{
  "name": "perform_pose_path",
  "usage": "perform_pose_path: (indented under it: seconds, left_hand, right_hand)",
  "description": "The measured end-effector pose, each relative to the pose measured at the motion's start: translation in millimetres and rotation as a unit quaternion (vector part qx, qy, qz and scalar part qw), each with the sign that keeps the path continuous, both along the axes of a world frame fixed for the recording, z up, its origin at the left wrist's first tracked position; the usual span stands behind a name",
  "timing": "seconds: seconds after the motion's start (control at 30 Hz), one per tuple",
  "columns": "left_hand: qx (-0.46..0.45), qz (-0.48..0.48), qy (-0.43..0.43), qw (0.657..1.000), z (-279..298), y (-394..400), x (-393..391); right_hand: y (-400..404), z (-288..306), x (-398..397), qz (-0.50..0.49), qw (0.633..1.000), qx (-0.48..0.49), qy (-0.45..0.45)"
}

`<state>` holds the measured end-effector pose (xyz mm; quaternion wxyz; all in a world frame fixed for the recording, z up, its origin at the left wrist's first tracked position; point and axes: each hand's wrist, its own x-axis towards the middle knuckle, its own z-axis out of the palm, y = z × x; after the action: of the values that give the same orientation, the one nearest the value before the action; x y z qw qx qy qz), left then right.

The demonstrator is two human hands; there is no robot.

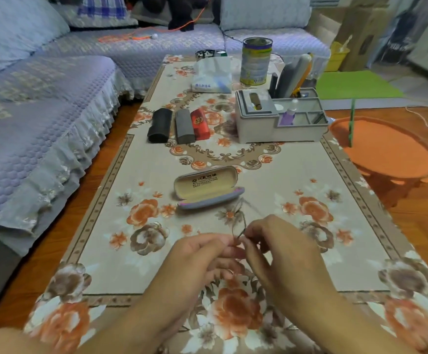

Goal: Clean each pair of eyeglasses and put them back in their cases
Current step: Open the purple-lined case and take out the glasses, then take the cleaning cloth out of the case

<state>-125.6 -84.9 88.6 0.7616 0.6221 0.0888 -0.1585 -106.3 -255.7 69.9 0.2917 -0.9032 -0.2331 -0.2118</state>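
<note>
**Thin glasses pinched between both hands, one case open and waiting**

You have the eyeglasses (239,227) lifted off the table in the lower middle of the frame, just below the open case (207,189). They are blurred and very thin-framed; one temple seems to stick up toward the case. Your left hand (202,254) and right hand (276,247) meet at the frame, fingertips closed on it from either side. No cleaning cloth shows in either hand, so I judge the wiping has not begun.

The risk is in that pinch. A frame this slight could bend or twist if your hands pull against each other, and fingertips on the lenses would smear them. A slip would drop it onto the flowered tablecloth (297,164).

The open case shows a bare tan lining. Above it, in the middle of the frame, three closed cases lie side by side: a black one (159,125), a grey one (184,126) and a red one (200,123); their contents are hidden. To the right, the grey organiser (279,131) holds a small purple bottle (287,116) and upright items behind.
</note>
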Motion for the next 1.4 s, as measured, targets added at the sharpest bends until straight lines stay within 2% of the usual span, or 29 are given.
perform_pose_path:
  seconds: [0.1, 0.23, 0.33, 0.43, 0.53, 0.63, 0.67, 0.7, 0.73, 0.77, 0.8, 0.83, 0.87, 1.03, 1.13, 1.27, 1.33, 1.37, 1.4]
  left_hand:
    - [-0.099, 0.034, 0.041, 0.994, -5, -5, -4]
    - [-0.159, 0.105, 0.1, 0.976, -21, 3, 4]
    - [-0.171, 0.129, 0.143, 0.966, -32, 11, 10]
    - [-0.145, 0.129, 0.167, 0.967, -43, 17, 17]
    - [-0.122, 0.123, 0.185, 0.967, -49, 19, 23]
    - [-0.13, 0.136, 0.206, 0.96, -53, 21, 29]
    - [-0.136, 0.139, 0.21, 0.958, -54, 20, 30]
    - [-0.141, 0.141, 0.212, 0.957, -55, 20, 31]
    - [-0.145, 0.141, 0.213, 0.956, -56, 20, 32]
    - [-0.149, 0.139, 0.213, 0.956, -58, 19, 32]
    - [-0.15, 0.135, 0.213, 0.956, -59, 18, 32]
    - [-0.146, 0.13, 0.214, 0.957, -60, 17, 31]
    - [-0.14, 0.124, 0.215, 0.959, -60, 16, 31]
    - [-0.1, 0.114, 0.193, 0.969, -54, 15, 48]
    - [0.001, 0.089, 0.138, 0.986, -55, 20, 61]
    - [0.111, 0.042, 0.077, 0.99, -61, 33, 63]
    - [0.188, 0.05, 0.017, 0.981, -61, 38, 61]
    - [0.258, 0.074, -0.035, 0.963, -61, 41, 62]
    - [0.344, 0.1, -0.092, 0.929, -60, 45, 64]
  right_hand:
    - [12, -17, -8, 0.047, 0.998, -0.028, -0.01]
    - [17, -30, -12, 0.098, 0.994, -0.018, 0.037]
    - [14, -31, -12, 0.148, 0.984, -0.022, 0.101]
    - [8, -29, -8, 0.164, 0.976, -0.033, 0.138]
    - [-4, -21, 3, 0.089, 0.988, 0.023, 0.122]
    - [-23, -19, 25, -0.083, 0.995, 0.032, 0.043]
    - [-31, -19, 33, -0.125, 0.988, 0.024, 0.086]
    - [-39, -19, 40, -0.143, 0.97, 0.039, 0.195]
    - [-43, -18, 45, -0.133, 0.922, 0.096, 0.35]
    - [-47, -19, 48, -0.098, 0.843, 0.185, 0.496]
    - [-49, -20, 49, -0.068, 0.759, 0.27, 0.588]
    - [-50, -23, 50, -0.05, 0.707, 0.328, 0.625]
    - [-50, -25, 51, -0.045, 0.689, 0.355, 0.63]
    - [-51, -32, 63, -0.079, 0.707, 0.387, 0.587]
    - [-53, -38, 66, -0.114, 0.709, 0.394, 0.574]
    - [-55, -46, 67, -0.134, 0.729, 0.361, 0.566]
    - [-58, -44, 69, -0.142, 0.759, 0.321, 0.548]
    - [-60, -43, 70, -0.146, 0.78, 0.296, 0.532]
    - [-61, -42, 71, -0.149, 0.806, 0.257, 0.512]
